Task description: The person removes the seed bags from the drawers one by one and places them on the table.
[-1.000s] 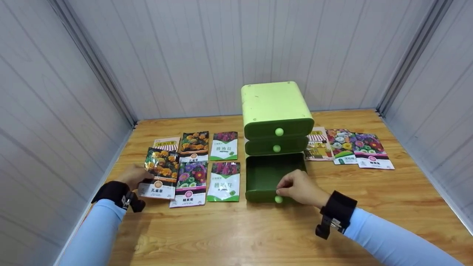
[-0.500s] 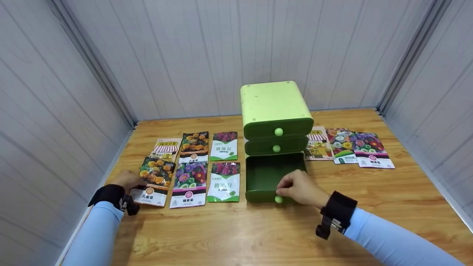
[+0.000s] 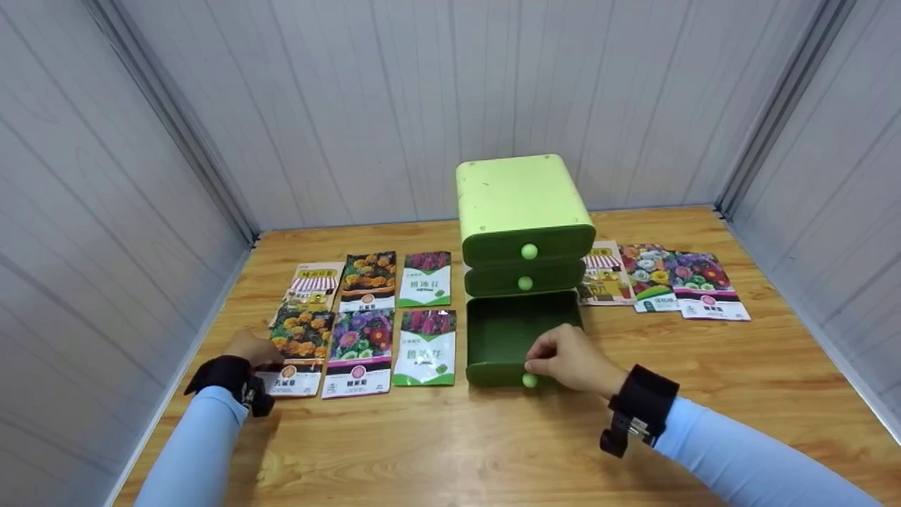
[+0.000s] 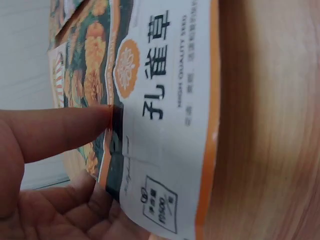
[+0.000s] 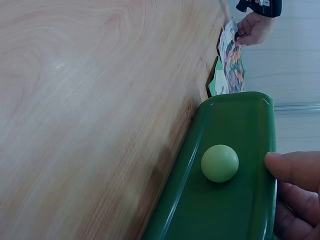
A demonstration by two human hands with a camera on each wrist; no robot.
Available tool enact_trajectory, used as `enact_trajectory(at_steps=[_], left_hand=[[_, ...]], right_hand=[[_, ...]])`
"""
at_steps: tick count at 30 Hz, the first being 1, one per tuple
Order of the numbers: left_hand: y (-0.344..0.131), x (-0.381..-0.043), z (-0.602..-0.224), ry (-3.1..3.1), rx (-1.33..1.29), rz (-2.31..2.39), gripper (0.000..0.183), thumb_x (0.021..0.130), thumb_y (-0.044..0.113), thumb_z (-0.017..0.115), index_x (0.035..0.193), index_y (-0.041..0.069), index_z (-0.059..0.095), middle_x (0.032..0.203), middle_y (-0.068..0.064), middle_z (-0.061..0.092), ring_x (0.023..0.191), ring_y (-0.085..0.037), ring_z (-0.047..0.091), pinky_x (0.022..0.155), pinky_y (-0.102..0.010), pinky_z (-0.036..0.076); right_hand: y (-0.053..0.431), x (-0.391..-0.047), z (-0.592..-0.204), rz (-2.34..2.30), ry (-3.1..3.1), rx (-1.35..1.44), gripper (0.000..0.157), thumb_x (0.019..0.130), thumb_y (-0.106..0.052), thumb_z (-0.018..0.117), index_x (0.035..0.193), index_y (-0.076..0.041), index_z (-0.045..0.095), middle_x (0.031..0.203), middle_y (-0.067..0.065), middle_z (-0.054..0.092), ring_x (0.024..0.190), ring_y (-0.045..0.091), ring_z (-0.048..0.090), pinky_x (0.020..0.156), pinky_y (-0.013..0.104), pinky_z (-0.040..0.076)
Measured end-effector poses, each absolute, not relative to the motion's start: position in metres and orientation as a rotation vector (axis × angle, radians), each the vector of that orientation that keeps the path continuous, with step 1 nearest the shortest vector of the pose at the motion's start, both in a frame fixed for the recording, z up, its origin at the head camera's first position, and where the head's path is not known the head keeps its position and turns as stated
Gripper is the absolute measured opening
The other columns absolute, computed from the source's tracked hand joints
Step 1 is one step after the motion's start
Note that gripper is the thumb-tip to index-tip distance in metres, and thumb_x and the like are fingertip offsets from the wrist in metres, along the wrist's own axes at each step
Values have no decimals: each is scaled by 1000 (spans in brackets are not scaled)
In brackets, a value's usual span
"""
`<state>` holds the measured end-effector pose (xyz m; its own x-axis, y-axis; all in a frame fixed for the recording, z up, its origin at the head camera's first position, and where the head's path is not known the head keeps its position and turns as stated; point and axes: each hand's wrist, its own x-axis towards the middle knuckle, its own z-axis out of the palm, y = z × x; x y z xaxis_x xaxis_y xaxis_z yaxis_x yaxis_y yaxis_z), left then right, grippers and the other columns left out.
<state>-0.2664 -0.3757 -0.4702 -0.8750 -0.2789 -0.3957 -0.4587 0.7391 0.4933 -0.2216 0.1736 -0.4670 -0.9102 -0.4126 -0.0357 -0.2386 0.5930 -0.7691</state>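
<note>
My left hand (image 3: 255, 348) pinches the left edge of an orange-flower seed packet (image 3: 301, 338). In the left wrist view the thumb (image 4: 60, 131) lies on the packet's printed face, the other fingers curl at its edge and partly behind it. A pink-flower seed packet (image 3: 359, 345) lies just right of it, and a striped-awning packet (image 3: 317, 282) behind. My right hand (image 3: 577, 359) grips the top rim of the pulled-out bottom drawer (image 3: 496, 373), thumb outside, fingers inside, above the round knob (image 5: 220, 163). No packet shows inside that drawer.
The yellow-green cabinet (image 3: 521, 193) has its upper two drawers pushed in. Left of it lie another orange-flower packet (image 3: 368, 278) and two white-green packets (image 3: 426, 278). On its right lie a second striped-awning packet (image 3: 607, 274), a mixed-flower packet (image 3: 651, 274) and another pink-flower packet (image 3: 709, 285). Panel walls enclose the table.
My left hand has brought the orange-flower packet down and toward me, off the pink-flower packet, uncovering more of the striped-awning packet. My right hand stays on the drawer rim.
</note>
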Motion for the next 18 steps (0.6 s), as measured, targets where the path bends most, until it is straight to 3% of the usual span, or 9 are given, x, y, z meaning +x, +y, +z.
enact_trajectory(at_steps=[4, 11, 18], left_hand=[[-376, -265, -473, 2674, -575, 830, 49, 87, 12, 79, 118, -23, 67, 102, -25, 64, 88, -32, 60, 74, -34, 54], [-372, -267, -479, 2719, -660, 800, 51, 85, 14, 82, 119, -22, 68, 119, -35, 66, 98, -38, 60, 87, -45, 57], [-370, -266, -478, 2743, -626, 739, 50, 85, 16, 83, 117, -21, 70, 121, -36, 67, 96, -38, 62, 84, -45, 57]], right_hand=[[173, -221, -467, -1214, 2609, -539, 8, 99, -9, 80, 92, -8, 84, 86, 2, 79, 77, 11, 60, 71, 27, 49], [173, -221, -469, -1224, 2614, -545, 8, 99, -9, 80, 92, -8, 84, 86, 1, 79, 78, 13, 61, 72, 28, 50], [173, -221, -470, -1221, 2635, -555, 8, 98, -9, 81, 91, -9, 84, 85, 0, 79, 78, 12, 62, 72, 27, 50]])
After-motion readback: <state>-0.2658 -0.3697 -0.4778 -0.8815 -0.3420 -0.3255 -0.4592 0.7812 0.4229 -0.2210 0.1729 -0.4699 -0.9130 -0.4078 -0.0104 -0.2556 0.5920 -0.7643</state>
